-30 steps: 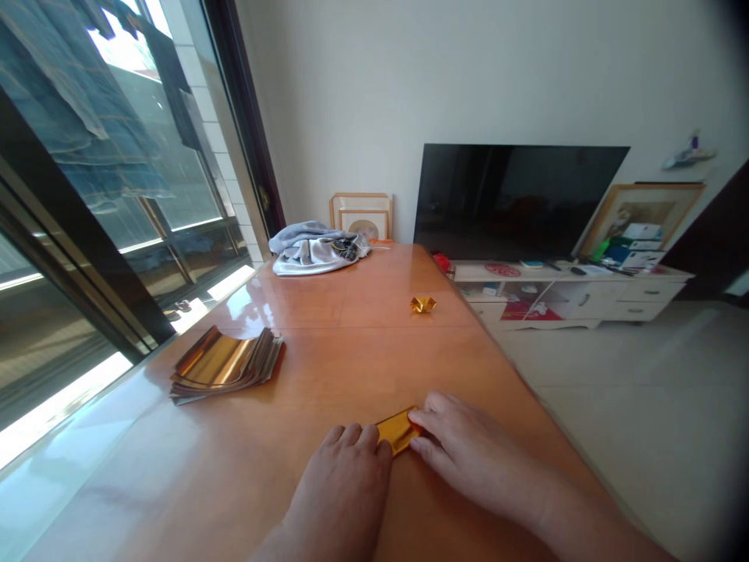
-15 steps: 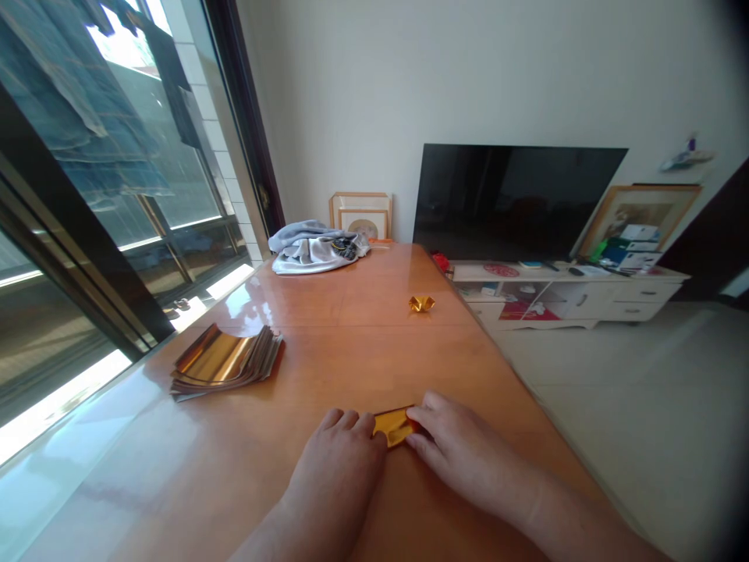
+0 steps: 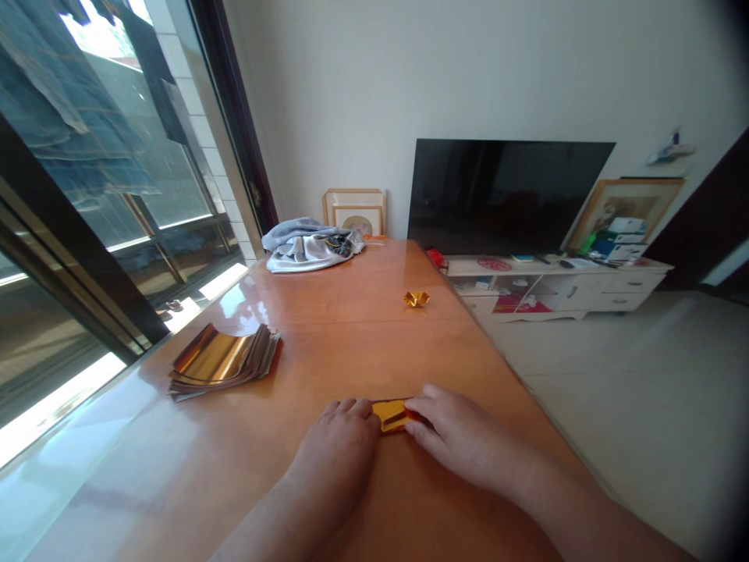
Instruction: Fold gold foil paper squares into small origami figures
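Between my two hands a small piece of shiny gold foil paper, folded into a narrow strip, lies at the wooden table top. My left hand is closed on its left end, with the fingertips partly hidden. On the right end, my right hand pinches the paper between thumb and fingers. A folded gold paper piece with raised ends sits farther off near the table's right edge. To the left lies a curved stack of gold foil sheets.
The glossy wooden table narrows toward the wall. At its far end rests a heap of grey cloth before picture frames. A television stands on a white cabinet at right; a glass door is at left.
The strip between my hands now lies more level and looks narrower. Both hands have shifted slightly away from me, still holding it. The view has turned a little to the right.
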Tool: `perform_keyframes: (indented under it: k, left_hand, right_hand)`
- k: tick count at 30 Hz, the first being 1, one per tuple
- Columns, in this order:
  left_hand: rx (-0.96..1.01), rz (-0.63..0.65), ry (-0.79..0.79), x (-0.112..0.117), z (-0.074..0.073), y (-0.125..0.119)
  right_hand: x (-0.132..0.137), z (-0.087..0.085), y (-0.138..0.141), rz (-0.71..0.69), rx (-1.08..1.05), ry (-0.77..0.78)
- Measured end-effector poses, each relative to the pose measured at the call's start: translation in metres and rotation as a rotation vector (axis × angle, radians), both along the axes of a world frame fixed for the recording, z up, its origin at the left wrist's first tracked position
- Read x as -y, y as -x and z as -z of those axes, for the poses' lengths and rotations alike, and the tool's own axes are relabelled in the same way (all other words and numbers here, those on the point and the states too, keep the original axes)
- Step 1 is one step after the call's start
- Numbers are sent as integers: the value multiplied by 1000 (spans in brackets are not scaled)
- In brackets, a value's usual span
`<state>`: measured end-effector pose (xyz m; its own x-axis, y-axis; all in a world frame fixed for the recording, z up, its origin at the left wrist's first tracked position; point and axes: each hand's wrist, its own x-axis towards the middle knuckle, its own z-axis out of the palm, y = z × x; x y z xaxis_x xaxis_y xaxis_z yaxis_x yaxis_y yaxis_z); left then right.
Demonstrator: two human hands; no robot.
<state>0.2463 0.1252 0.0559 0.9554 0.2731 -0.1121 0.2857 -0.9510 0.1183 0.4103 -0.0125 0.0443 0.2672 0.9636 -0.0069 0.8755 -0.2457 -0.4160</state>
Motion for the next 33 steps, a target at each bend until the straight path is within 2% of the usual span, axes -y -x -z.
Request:
perform_keyframes:
  k: [5, 10, 13, 19, 22, 26, 30, 33]
  left_hand:
    - [93, -17, 28, -7, -3, -3]
    - [212, -78, 81, -13, 7, -4]
    - [233, -110, 118, -15, 13, -5]
    - [219, -123, 164, -18, 13, -7]
    - [230, -109, 148, -18, 14, -8]
    - [252, -63, 101, -20, 14, -5]
    - [229, -55, 65, -17, 8, -2]
    - [142, -66, -38, -10, 3, -5]
  right_hand:
    - [-4, 3, -2, 36, -6, 7]
    - [-7, 7, -2, 96, -19, -33]
    - [-9, 9, -2, 147, -56, -51]
    - [-13, 12, -2, 292, -107, -34]
    - [-12, 13, -3, 276, -75, -29]
    - [-11, 11, -1, 185, 23, -36]
    - [-12, 7, 10, 163, 155, 23]
    - [-12, 3, 19, 170, 241, 57]
